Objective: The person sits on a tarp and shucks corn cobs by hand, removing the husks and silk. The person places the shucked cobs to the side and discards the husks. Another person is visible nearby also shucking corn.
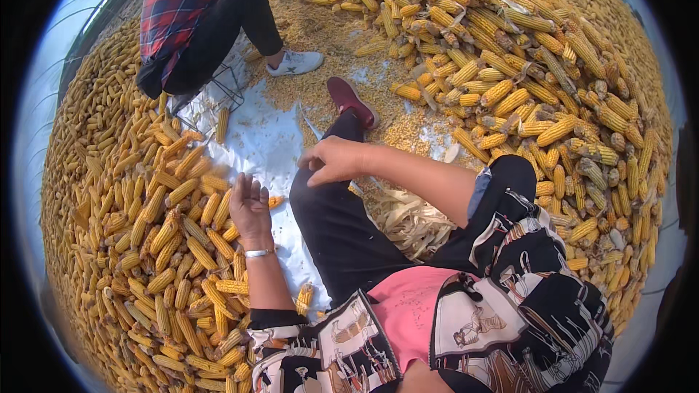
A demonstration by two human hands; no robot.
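My left hand [251, 209], with a bracelet at the wrist, is raised at the inner edge of the left heap of corn cobs [171, 229]. Its palm faces up with the fingers loosely bent and apart, and I see nothing in it. Just beyond its fingertips a corn cob [216, 180] is smeared by motion. Over my bent knee hovers my right hand [331, 161], its thumb and fingers apart and nothing visible between them. A single cob [276, 201] lies on the white sheet [266, 142] right beside my left hand.
A large pile of unshelled cobs [510, 73] rises on the right. Loose kernels [400, 131] cover the ground ahead, and dry husks [415, 222] lie between my legs. Another person in a plaid shirt [182, 7] sits on a low wire-framed stool [231, 87] at the far left.
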